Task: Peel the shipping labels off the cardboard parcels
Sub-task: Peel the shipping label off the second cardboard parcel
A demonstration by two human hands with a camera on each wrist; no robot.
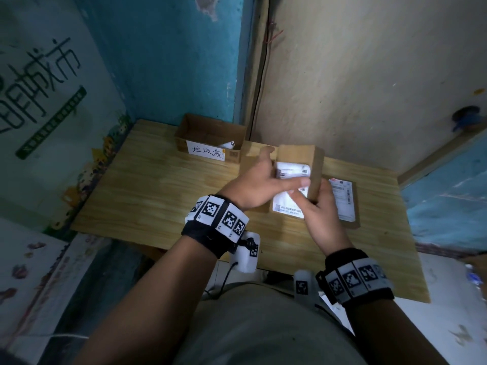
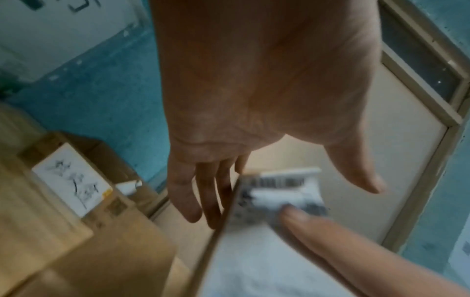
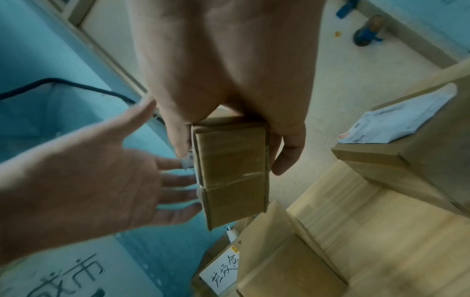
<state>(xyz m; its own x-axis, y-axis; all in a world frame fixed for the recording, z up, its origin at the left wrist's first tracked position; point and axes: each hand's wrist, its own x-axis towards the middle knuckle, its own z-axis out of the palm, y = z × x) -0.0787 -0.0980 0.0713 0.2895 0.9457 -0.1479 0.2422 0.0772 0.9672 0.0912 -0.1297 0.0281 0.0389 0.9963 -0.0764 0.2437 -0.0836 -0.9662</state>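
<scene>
My right hand (image 1: 320, 206) grips a small cardboard parcel (image 1: 303, 154) and holds it tilted above the wooden table (image 1: 158, 193). In the right wrist view its thumb (image 3: 178, 140) lies on the label side and its fingers (image 3: 284, 156) wrap the opposite side. A white shipping label (image 1: 290, 171) covers the face turned to me, and its upper end is curled away from the cardboard. My left hand (image 1: 263, 180) is at that curled end with fingers straight and spread, its thumb across the label. The left wrist view shows the label (image 2: 279, 188) between thumb and fingers, not pinched.
A second parcel (image 1: 354, 206) with a white label (image 1: 342, 198) lies flat on the table to the right. At the back stands an open cardboard box (image 1: 208, 130) with a handwritten tag and a rolled white label inside. Walls close in behind and left.
</scene>
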